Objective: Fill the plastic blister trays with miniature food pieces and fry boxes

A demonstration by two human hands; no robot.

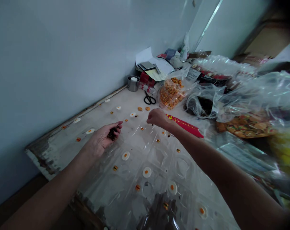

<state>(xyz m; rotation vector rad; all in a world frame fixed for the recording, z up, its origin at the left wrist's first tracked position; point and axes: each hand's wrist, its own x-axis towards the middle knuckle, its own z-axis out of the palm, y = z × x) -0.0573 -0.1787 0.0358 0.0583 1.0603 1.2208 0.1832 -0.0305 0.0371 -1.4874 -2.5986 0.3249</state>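
Note:
My left hand [103,136] is palm up over the table, its fingers curled round a clump of small dark brown pieces [113,133]. My right hand [158,117] reaches across with its fingertips pinched together, low over the sheets; whatever it may hold is hidden. Beneath both hands lie clear moulded plastic sheets [132,142]. Dotted over them are miniature fried eggs [147,172], tiny burger-like pieces [115,168] and a few dark bits [168,136]. Two small tan round pieces [140,109] lie just beyond my right hand. A red packaging strip [185,126] lies under my right forearm.
Black scissors [150,99] and a metal cup [133,83] stand near the wall. A bag of orange pieces [172,92], a bag of dark contents [204,105] and a bag of burger-like pieces [246,126] crowd the right side. Papers [156,65] are piled behind.

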